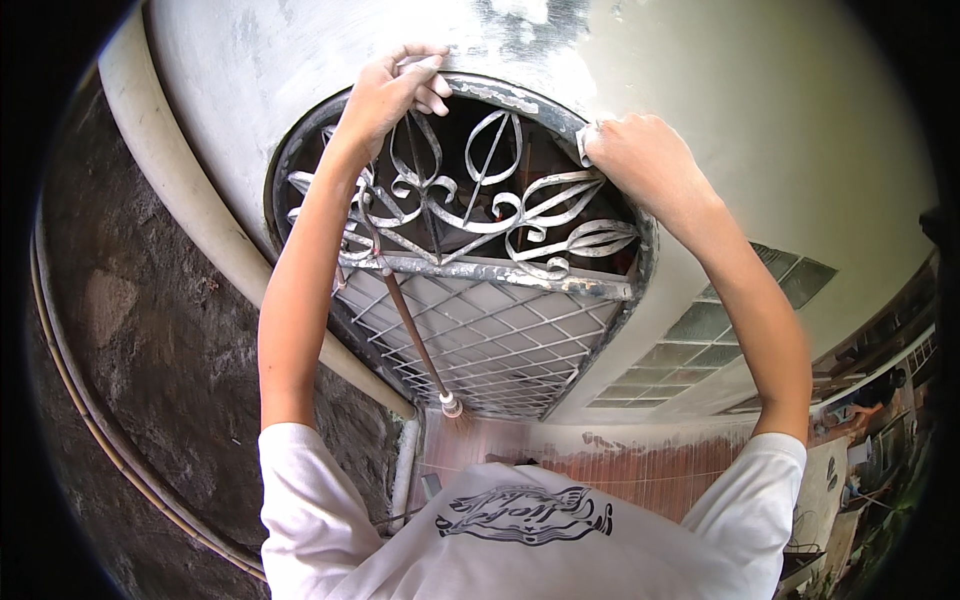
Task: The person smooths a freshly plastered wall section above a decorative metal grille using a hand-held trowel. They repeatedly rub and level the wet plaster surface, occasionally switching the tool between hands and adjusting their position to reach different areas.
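Both my arms are raised to the arched top of a metal grille. My left hand [402, 88], whitened with dust, rests at the wall just above the dark arched frame [490, 93]. Its fingers are half bent and apart, and I see nothing between them. On the arch's right side, my right hand [640, 158] is closed around a small folded greyish-white piece of sandpaper [586, 145], pressed at the frame's outer edge. Most of the piece is hidden by the fingers. Worn white paint covers the scrolled ironwork [500, 205] below my hands.
Below the scrolls is a diamond-lattice panel [490, 320], with a brown-handled broom [412, 322] in front. A pale pipe [180, 170] runs along a rough dark wall [130, 300] at left. Glass blocks [690, 340] sit in the right wall. Reddish tiles [640, 472] lie below.
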`<state>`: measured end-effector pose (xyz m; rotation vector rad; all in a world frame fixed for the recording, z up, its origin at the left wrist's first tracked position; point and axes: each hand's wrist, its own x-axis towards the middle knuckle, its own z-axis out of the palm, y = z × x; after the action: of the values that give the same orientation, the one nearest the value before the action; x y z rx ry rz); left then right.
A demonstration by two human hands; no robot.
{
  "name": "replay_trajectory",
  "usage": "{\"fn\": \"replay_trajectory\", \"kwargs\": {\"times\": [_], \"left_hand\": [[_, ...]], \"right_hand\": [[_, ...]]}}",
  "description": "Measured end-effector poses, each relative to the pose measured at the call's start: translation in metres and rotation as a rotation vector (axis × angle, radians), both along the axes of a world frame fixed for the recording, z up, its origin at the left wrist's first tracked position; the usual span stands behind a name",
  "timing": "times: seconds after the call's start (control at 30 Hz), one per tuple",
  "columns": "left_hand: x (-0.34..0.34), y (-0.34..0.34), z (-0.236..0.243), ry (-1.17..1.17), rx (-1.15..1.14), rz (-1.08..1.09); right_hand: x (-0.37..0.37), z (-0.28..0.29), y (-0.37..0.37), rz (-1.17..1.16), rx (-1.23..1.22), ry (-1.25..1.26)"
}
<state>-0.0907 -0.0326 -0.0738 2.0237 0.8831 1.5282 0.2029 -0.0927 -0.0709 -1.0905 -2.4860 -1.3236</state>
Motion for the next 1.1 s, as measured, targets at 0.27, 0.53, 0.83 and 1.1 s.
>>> {"fn": "replay_trajectory", "kwargs": {"times": [0.27,0.53,0.83,1.1], "left_hand": [[0.039,0.036,0.061,-0.048,0.294,-0.073],[0.067,0.001,0.062,-0.002,0.363,0.020],[0.080,0.013,0.058,0.033,0.306,0.127],[0.149,0.009,0.060,0.137,0.714,0.361]], "right_hand": [[-0.040,-0.036,0.013,0.303,0.467,0.395],[-0.057,-0.052,0.028,0.278,0.470,0.348],[0.022,-0.086,0.028,0.105,0.261,0.353],[0.090,-0.134,0.013,-0.048,-0.009,0.398]]}}
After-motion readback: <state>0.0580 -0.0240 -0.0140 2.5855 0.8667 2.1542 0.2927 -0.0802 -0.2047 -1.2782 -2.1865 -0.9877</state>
